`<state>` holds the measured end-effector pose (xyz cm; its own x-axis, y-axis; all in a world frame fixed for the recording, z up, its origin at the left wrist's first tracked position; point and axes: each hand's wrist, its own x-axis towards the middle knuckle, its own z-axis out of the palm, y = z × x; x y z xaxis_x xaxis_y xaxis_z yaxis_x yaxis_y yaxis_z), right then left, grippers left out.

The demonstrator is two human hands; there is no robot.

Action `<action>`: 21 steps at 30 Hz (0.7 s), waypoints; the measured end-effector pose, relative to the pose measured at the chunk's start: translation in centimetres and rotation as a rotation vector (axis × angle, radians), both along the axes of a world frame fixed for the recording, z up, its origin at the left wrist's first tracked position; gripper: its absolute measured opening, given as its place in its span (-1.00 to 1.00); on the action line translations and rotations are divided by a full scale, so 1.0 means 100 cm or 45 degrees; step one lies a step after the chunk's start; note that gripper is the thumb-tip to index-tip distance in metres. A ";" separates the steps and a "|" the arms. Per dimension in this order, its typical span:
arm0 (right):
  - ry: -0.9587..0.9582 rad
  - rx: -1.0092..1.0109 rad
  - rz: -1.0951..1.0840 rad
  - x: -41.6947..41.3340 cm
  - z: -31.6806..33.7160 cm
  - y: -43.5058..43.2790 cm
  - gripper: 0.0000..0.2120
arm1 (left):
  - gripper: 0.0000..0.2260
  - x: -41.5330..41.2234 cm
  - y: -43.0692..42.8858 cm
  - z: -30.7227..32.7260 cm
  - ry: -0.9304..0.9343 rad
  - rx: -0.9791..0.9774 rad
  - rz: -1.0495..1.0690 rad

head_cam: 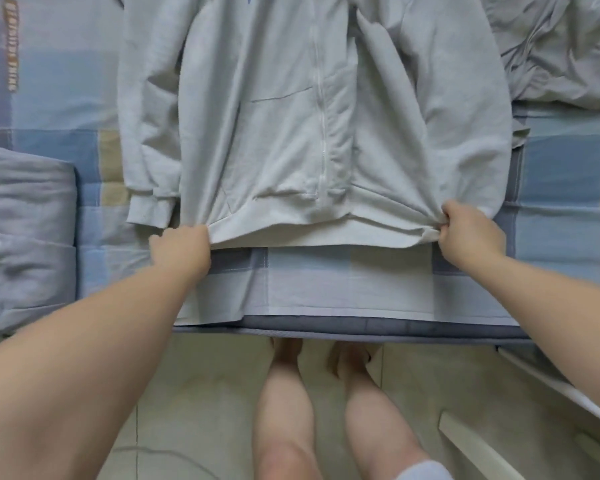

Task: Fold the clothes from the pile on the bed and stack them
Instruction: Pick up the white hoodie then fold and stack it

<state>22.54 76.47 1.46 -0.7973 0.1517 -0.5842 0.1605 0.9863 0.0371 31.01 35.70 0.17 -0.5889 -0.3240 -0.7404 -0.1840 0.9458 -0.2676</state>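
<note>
On my feed the pale grey zip-front cotton hoodie lies front up across the middle of the frame, on the blue-and-beige checked bed, with its hem toward the mattress's near edge. The left hand, lower left of centre, grips the hem's left corner with the fingers curled under the ribbing. The fingertips are hidden beneath the cloth, so I judge that grip from the knuckles alone. The right hand, right of centre, pinches the other corner, its fingers pressed together on a bunched tuck of fabric.

I read the two corners held apart as a way to draw the hem taut and square the body, since a flat garment folds cleanly. Both sleeves lie down along the sides. Creases fan out from the right corner, which suggests that side wants smoothing.

A folded pale lilac-grey cloth sits at the left edge, probably the start of the stack. A crumpled grey heap in the upper right looks like the pile. I'd judge the fold proper not yet begun
</note>
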 end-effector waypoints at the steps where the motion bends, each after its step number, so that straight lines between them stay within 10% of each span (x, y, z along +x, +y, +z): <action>1: -0.030 0.025 -0.032 0.000 0.003 -0.002 -0.95 | -0.81 0.004 -0.003 0.002 -0.021 -0.004 0.020; 6: 0.313 -0.140 0.462 0.016 -0.002 -0.049 -0.38 | -0.78 0.020 -0.017 -0.001 0.376 0.209 0.150; 12: 0.106 -0.382 0.946 0.044 -0.046 -0.165 -0.27 | -0.36 0.025 -0.048 -0.027 0.377 0.407 0.275; 21: 0.516 -0.440 0.842 0.035 -0.081 -0.228 -0.89 | -0.97 0.030 -0.082 -0.040 0.655 0.632 0.222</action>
